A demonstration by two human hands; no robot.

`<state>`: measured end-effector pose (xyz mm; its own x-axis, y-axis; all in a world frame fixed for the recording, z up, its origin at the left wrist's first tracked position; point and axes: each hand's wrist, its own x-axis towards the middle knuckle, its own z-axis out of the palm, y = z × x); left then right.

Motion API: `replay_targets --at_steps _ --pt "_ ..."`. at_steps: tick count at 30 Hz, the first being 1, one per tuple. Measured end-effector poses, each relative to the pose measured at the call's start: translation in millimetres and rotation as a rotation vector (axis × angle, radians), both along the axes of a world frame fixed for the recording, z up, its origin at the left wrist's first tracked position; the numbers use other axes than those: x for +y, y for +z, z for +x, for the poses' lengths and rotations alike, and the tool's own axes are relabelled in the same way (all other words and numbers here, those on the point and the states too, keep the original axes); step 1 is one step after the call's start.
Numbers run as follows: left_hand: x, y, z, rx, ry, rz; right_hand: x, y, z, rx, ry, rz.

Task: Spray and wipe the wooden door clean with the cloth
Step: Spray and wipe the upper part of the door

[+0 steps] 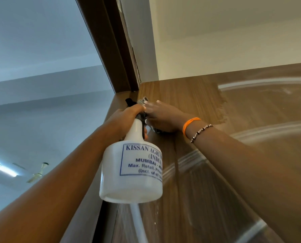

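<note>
I am looking up along the brown wooden door, whose glossy face has raised curved mouldings. My left hand grips the neck and black trigger of a white spray bottle with a blue printed label, held close to the door's top left corner. My right hand, with an orange band and a beaded bracelet at the wrist, lies against the door just right of the nozzle. It covers a grey-white cloth, of which only small bits show at the fingertips and under the palm.
The dark wooden door frame runs up to the left of the door's top corner. A cream wall rises above the door. At the lower left are a ceiling fan and a lit tube light.
</note>
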<state>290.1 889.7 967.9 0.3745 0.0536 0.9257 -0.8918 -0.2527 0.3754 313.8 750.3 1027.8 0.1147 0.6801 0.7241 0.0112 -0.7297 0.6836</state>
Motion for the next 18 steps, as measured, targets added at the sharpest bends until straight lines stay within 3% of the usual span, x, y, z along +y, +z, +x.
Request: replay_targets --at_steps 3,8,11,15,18 --pt "-1 -11 -4 0.007 -0.022 0.059 -29 -11 -4 -0.062 -0.032 0.045" --pt "1 -14 -12 -0.023 0.034 0.089 -95 -6 -2 -0.127 -0.009 0.562" --pt "-3 -14 -22 -0.023 0.034 0.114 -90 -11 -7 -0.069 0.04 0.661" --pt "-6 -12 -26 -0.034 0.021 0.087 -36 -20 -4 -0.105 0.078 0.253" --pt "-10 -18 -31 -0.053 -0.004 0.028 0 -32 4 -0.008 0.147 0.018"
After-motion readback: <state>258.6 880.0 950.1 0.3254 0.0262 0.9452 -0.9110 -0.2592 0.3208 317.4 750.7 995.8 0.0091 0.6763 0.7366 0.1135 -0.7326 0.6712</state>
